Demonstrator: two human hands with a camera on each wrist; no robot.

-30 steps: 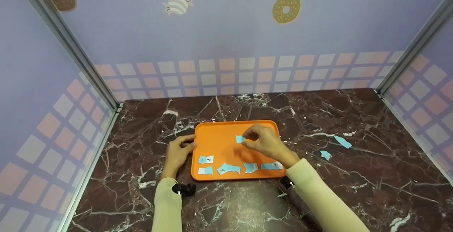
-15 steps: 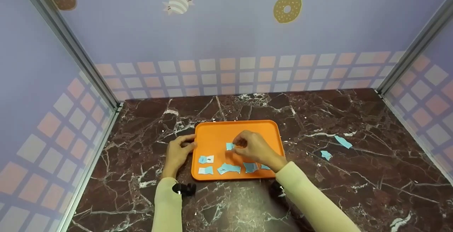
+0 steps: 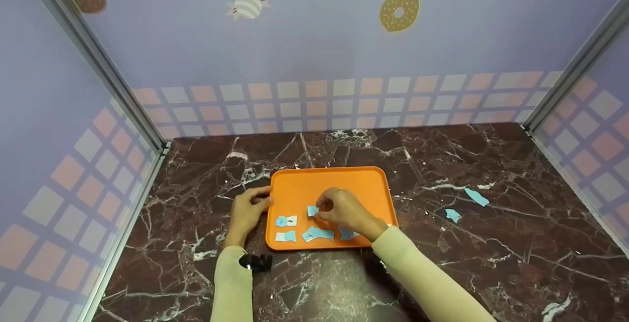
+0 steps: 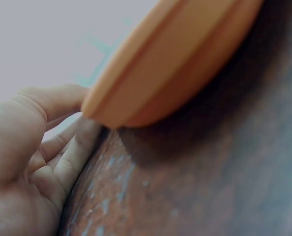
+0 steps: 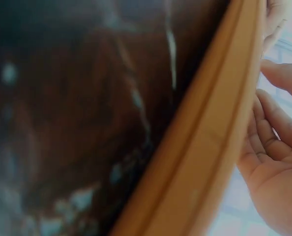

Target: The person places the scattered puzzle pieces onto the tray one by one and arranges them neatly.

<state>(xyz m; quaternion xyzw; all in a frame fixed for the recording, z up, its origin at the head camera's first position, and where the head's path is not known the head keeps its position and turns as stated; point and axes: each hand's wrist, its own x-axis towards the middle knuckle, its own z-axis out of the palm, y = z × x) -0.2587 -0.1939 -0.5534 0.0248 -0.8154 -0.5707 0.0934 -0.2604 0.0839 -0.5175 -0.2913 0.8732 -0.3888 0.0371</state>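
Observation:
My right hand [image 3: 344,209] pinches a small light-blue paper scrap [image 3: 312,211] between thumb and fingertips, over the middle of an orange tray [image 3: 339,177]. In the right wrist view its curled fingers show past the tray's edge; the scrap is hidden there. My left hand [image 3: 245,216] holds the tray's left rim, with thumb and fingers at the edge in the left wrist view. Torn pieces lie on the tray: a blue-and-white scrap [image 3: 286,220], another below it [image 3: 286,237], a longer blue strip [image 3: 318,234] and a blue piece [image 3: 347,233] partly behind my right wrist.
Two more blue scraps, a small one [image 3: 452,215] and a longer one [image 3: 476,197], lie on the dark marbled table [image 3: 491,253] right of the tray. Patterned panels [image 3: 314,56] wall in the table at the back and both sides.
My right hand has moved left and toward me over the tray, carrying the blue scrap close to the lower-left pieces. My left hand has stayed at the tray's rim.

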